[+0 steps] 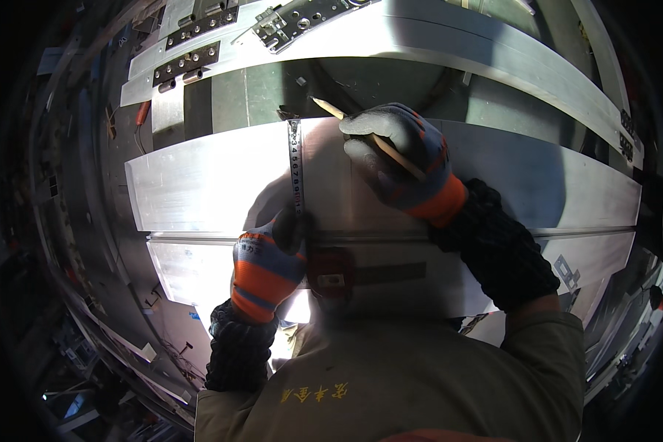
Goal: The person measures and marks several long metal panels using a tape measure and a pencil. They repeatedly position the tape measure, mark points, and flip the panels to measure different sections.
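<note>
My left hand (pixel 265 265), in an orange and grey-blue glove with dark fingertips, grips a tape measure (pixel 296 166). Its narrow blade is drawn out across a flat silver metal panel (pixel 199 180), with the hooked end at the panel's far edge. Just right of that hand lies the dark red tape case (pixel 331 274), in shadow. A wooden pencil (pixel 328 107) is held in my gloved right hand (pixel 405 158), its point aimed up and left, apart from the blade. That hand is over the panel, right of the tape.
Beyond a gap lies another long silver metal bar (pixel 464 55), with dark hinge-like plates (pixel 188 62) at its left. A perforated metal bracket (pixel 295 22) rests on its far side. A red-handled tool (pixel 143 113) sits left of the gap. A second metal strip (pixel 191 269) runs along the near side.
</note>
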A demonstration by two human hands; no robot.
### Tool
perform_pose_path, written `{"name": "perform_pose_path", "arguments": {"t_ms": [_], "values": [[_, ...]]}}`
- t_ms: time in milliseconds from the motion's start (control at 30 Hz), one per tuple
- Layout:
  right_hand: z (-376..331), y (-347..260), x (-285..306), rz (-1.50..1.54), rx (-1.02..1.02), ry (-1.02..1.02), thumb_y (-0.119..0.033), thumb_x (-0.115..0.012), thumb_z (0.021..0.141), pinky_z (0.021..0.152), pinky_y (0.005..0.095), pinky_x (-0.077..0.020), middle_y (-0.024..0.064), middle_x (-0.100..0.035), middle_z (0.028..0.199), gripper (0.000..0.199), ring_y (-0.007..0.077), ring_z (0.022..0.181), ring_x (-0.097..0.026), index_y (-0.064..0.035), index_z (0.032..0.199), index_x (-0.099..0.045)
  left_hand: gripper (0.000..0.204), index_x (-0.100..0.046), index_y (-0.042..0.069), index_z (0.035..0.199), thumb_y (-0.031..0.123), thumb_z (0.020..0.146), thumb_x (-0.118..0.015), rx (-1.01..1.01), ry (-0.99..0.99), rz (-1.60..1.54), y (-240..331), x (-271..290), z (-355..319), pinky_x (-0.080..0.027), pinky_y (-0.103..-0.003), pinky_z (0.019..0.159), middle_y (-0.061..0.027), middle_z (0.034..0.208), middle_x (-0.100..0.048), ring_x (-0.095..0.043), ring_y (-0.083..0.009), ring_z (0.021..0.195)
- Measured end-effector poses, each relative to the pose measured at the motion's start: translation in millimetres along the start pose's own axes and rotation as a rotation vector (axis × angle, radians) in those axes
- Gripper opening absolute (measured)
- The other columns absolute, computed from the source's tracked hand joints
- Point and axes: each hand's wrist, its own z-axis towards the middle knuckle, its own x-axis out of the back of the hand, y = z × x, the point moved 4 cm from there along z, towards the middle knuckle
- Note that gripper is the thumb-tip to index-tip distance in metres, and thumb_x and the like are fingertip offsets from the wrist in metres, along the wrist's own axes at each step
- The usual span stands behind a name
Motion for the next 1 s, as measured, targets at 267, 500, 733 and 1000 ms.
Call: {"name": "perform_pose_path", "arguments": {"t_ms": [267,500,733,1000], "values": [[-3.4,-10.0,16.9,0.204,-0.265,0.148,-0.008,-0.071,0.105,0.09,0.035,-0.0611,0.0129,-0.077,0.119,0.03,0.0224,0.105,-0.076,-0.0032,0.134,-0.068,0.022,-0.074,-0.002,0.121,0.012,0.105,-0.069,0.043,-0.05,0.017,3.5,4.0,-0.3,-0.061,-0.038,0.079,-0.0201,0.101,-0.081,-0.08,-0.0272,0.091],[-18.1,-29.4,101.9,0.204,-0.249,0.321,-0.007,-0.062,0.112,0.102,0.0357,-0.0604,0.0148,-0.073,0.136,0.036,0.0244,0.119,-0.075,-0.0001,0.147,-0.06,0.017,-0.071,-0.001,0.113,0.016,0.107,-0.069,-0.031,-0.219,-0.158,37.6,0.9,5.0,-0.058,-0.036,0.073,-0.0106,0.088,-0.075,-0.074,-0.0205,0.081],[-82.6,-22.3,145.0,0.136,-0.478,0.381,-0.01,-0.058,0.114,0.099,0.0352,-0.0588,0.0145,-0.074,0.132,0.032,0.0234,0.111,-0.076,0.0011,0.144,-0.061,0.024,-0.076,0.003,0.118,0.023,0.107,-0.068,0.012,-0.425,-0.17,89.1,-76.7,38.4,-0.059,-0.039,0.084,-0.0167,0.099,-0.08,-0.077,-0.029,0.095],[-111.7,-8.6,141.3,0.17,-0.501,0.409,-0.006,-0.067,0.108,0.09,0.0329,-0.0622,0.0124,-0.078,0.118,0.034,0.0203,0.107,-0.077,-0.0047,0.141,-0.066,0.027,-0.076,0.001,0.126,0.021,0.11,-0.067,0.035,-0.453,0.015,110.9,-103.9,42.0,-0.057,-0.033,0.082,-0.0122,0.095,-0.08,-0.074,-0.0153,0.091]]}}
